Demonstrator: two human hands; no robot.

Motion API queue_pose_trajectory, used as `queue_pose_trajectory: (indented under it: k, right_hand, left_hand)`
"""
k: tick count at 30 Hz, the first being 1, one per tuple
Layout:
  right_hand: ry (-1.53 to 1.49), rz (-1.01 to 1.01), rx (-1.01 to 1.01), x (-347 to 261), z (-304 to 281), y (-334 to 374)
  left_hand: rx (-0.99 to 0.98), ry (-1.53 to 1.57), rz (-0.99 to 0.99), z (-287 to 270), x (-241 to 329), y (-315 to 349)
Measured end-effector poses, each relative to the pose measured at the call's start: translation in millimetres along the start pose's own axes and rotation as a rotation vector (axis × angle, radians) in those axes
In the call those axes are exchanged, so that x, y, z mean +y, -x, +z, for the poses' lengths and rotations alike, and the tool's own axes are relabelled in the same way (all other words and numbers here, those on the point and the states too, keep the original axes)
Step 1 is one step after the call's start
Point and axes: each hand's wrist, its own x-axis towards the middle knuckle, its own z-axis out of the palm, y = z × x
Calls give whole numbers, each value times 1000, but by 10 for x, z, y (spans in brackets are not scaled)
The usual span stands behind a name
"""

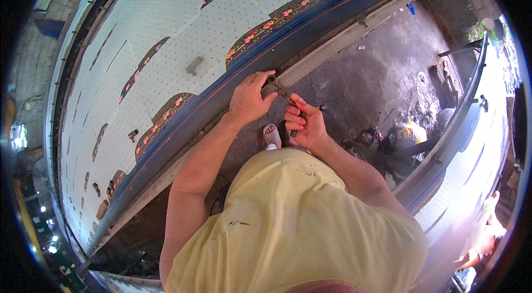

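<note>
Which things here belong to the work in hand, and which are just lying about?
Apparently in use:
Dark rod, gripped by the right hand
Left hand, open beside the rod's ringed end

Apparently lying about:
Yellow-and-white bag, on the floor at right
Blue scrap, farther off

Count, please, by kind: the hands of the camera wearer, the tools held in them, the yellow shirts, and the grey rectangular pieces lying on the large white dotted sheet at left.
Wearer's hands: 2 (left hand, right hand)
Ring-ended metal tool: 1
Yellow shirt: 1
Grey rectangular piece: 1
Total: 5
</note>
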Motion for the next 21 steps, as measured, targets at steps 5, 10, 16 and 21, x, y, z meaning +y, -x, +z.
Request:
queue_pose_trajectory:
  k: [5, 10, 16, 21]
  right_hand:
    - [212, -119, 25, 135, -123, -51]
    - [247, -102, 5, 69, -116, -48]
    - [214, -152, 143, 136, 127, -16]
    - [261, -181, 152, 142, 127, -28]
  left_hand:
    - [-33, -24, -6, -11, -1, 22]
    - [-14, -44, 38, -17, 12, 21]
    - [23, -26, 64, 8, -15, 14]
    - [26, -28, 68, 3, -2, 7]
